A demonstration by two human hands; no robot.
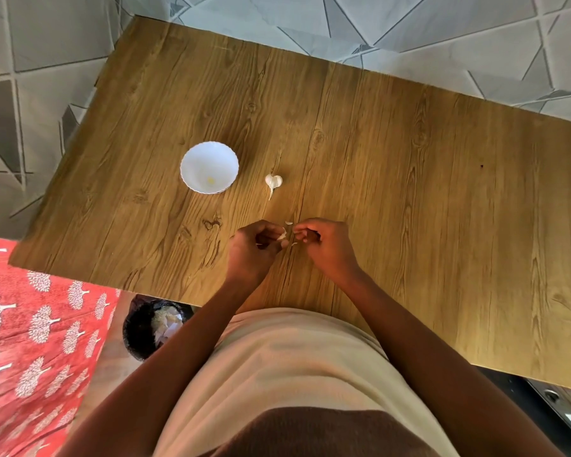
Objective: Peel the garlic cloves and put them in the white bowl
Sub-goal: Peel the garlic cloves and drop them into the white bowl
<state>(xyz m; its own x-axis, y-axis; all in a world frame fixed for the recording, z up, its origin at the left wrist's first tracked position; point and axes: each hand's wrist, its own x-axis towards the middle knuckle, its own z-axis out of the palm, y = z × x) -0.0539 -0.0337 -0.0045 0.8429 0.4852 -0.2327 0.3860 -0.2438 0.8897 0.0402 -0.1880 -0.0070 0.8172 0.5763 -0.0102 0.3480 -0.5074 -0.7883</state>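
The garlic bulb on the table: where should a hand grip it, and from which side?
Probably grip the garlic bulb round its rounded body, coming from above. It lies on its side on the table, its thin stem toward the person, so the body offers the firmer hold.

No readable text, labels, brands, numbers or signs anywhere

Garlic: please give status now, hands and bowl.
Left hand holds a clove; right hand picks at its skin. Bowl holds one small yellowish piece. Garlic head waits beside bowl. Nothing in the way.
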